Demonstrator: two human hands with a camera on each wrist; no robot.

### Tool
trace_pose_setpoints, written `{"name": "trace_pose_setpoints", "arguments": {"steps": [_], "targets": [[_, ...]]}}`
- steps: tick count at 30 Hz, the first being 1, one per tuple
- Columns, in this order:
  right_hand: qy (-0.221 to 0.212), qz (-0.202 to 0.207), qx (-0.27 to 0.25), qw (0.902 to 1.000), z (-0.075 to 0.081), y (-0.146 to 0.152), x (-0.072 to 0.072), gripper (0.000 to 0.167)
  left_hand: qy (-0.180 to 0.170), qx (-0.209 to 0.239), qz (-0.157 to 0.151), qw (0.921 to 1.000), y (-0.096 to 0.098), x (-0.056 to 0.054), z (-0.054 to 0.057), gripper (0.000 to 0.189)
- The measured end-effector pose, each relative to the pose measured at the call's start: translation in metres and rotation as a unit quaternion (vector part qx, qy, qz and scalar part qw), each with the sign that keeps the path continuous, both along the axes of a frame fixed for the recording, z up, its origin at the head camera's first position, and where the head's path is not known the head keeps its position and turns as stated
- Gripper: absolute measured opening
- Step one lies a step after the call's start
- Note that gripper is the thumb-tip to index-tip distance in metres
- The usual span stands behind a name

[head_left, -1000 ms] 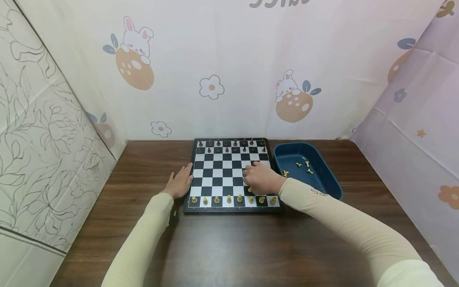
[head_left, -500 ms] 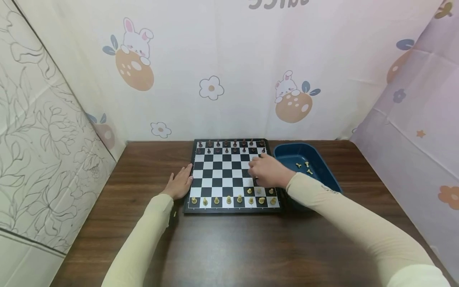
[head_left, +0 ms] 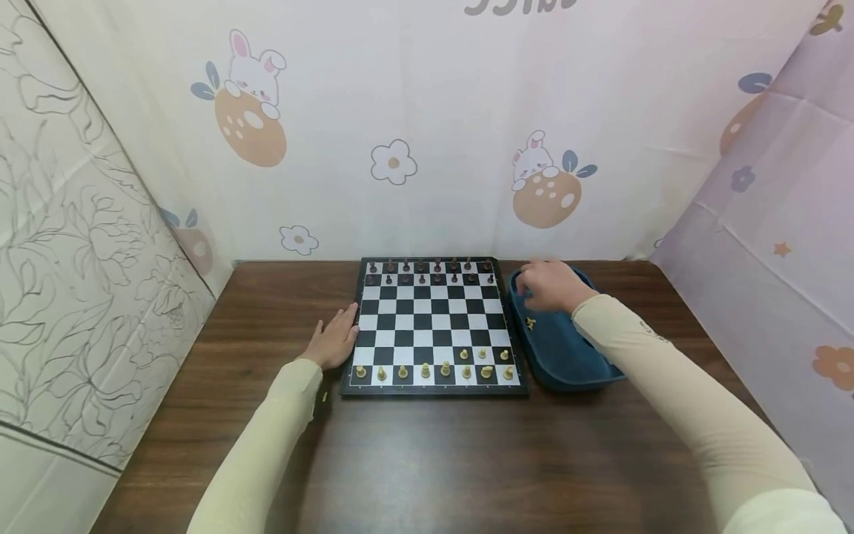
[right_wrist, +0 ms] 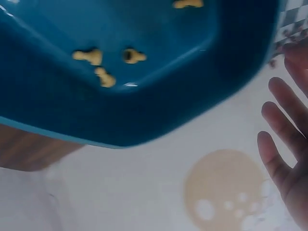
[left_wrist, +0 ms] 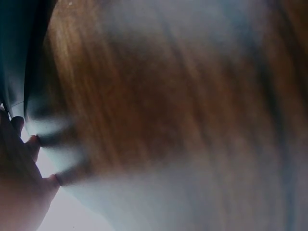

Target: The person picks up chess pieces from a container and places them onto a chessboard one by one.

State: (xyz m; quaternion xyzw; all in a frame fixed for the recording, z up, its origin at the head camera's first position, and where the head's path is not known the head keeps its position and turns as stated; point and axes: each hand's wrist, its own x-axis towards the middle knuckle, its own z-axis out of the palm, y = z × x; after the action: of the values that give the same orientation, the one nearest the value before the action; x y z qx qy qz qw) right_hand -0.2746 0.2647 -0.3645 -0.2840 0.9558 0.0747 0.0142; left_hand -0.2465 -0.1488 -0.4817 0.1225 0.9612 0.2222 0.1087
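Note:
A black-and-white chessboard [head_left: 414, 323] lies on the table with dark red chess pieces in two rows at its far side. Pale yellow pieces line the near row, and three yellow pawns [head_left: 482, 354] stand in the row ahead of it at the right. My left hand [head_left: 331, 340] rests beside the board's left edge, fingers straight and touching the frame. Over the far end of a blue tray [head_left: 567, 363] hovers my right hand [head_left: 550, 285]. In the right wrist view its fingers are spread and hold nothing, while several yellow pawns [right_wrist: 134, 56] lie inside the tray.
The brown wooden table [head_left: 427, 460] runs up to a printed curtain [head_left: 400, 96] at the back. A lined wall panel [head_left: 87, 245] bounds it on the left, and another curtain hangs on the right. The tray sits close along the board's right side.
My right hand has left the right side of the board and moved right, over the tray. The three yellow pawns it partly covered now show fully. My left hand stays put.

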Motion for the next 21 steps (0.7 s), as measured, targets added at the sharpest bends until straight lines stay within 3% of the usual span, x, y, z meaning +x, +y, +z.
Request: {"name": "trace_pose_setpoints", "arguments": {"steps": [6,13,18,21], "targets": [[-0.047,-0.025,0.002,0.9986,-0.022,0.022,-0.008,0.006,-0.009,-0.003,0.004,0.9999,0.000,0.000,0.000,0.056],[-0.128,-0.077,0.005,0.9888,-0.043,0.029,-0.013,0.011,-0.008,-0.003,0.005,1.0000,0.000,-0.001,0.000,0.057],[-0.120,-0.063,0.003,0.9908,-0.054,0.029,-0.013,0.005,-0.007,-0.003,0.007,0.9999,0.001,-0.002,-0.001,0.056],[-0.098,-0.045,0.003,0.9942,-0.059,0.028,-0.013,0.012,-0.008,-0.001,0.009,0.9999,0.000,-0.002,-0.001,0.057]]}}
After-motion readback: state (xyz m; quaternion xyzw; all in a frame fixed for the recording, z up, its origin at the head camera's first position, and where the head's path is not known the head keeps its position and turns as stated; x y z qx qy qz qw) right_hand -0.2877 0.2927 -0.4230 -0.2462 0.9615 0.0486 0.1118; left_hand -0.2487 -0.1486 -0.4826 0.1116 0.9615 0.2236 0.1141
